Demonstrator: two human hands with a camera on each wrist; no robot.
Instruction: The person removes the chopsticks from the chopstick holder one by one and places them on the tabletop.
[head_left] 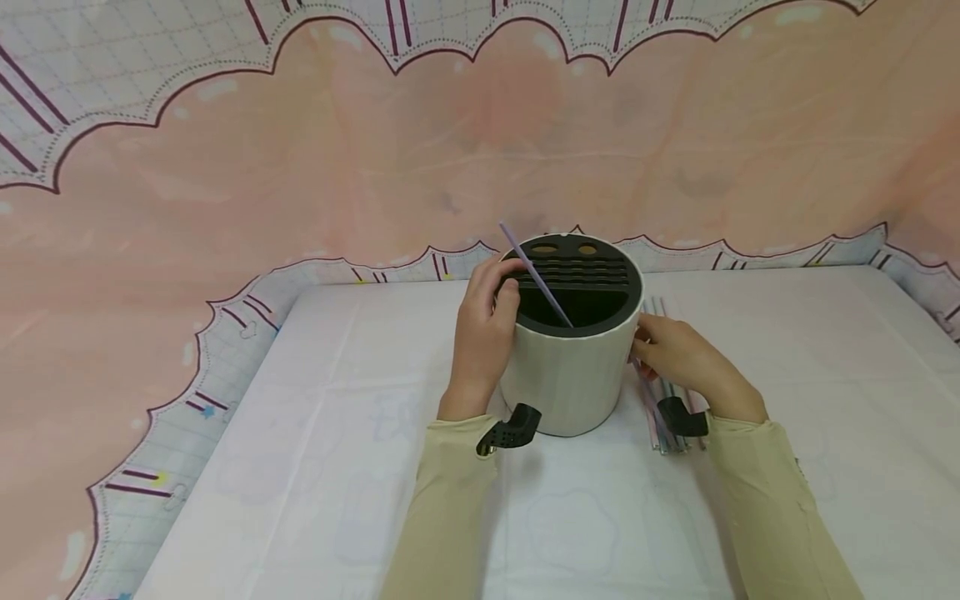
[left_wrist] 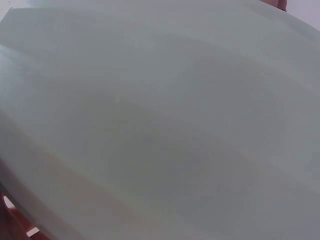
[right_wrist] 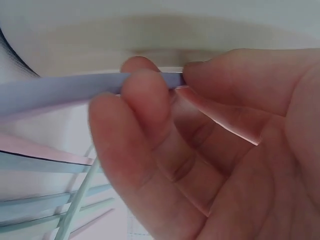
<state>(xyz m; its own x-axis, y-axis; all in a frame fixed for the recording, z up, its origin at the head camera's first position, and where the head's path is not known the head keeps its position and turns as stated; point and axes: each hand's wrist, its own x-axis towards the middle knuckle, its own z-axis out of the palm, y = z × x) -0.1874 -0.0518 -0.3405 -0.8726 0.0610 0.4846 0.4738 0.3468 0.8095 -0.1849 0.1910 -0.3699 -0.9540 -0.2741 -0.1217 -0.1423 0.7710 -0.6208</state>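
A round cream pen holder (head_left: 562,383) with a black divided top stands upright on the white table. One slim lavender stick (head_left: 537,277), pencil-like, leans in its front opening and sticks out to the upper left. My left hand (head_left: 483,329) grips the holder's left side at the rim, its fingertips close to that stick. Beside the holder's right wall, my right hand (head_left: 686,362) pinches another lavender stick (right_wrist: 60,92) between thumb and fingers, as the right wrist view shows. The holder's pale wall (left_wrist: 160,120) fills the left wrist view, hiding the left fingers there.
Several slim pastel sticks (head_left: 663,442) lie on the table under and beside the right hand; the right wrist view shows pink, blue and green ones (right_wrist: 45,205), some crossing. A patterned peach cloth (head_left: 480,150) rises behind the white tabletop (head_left: 337,467).
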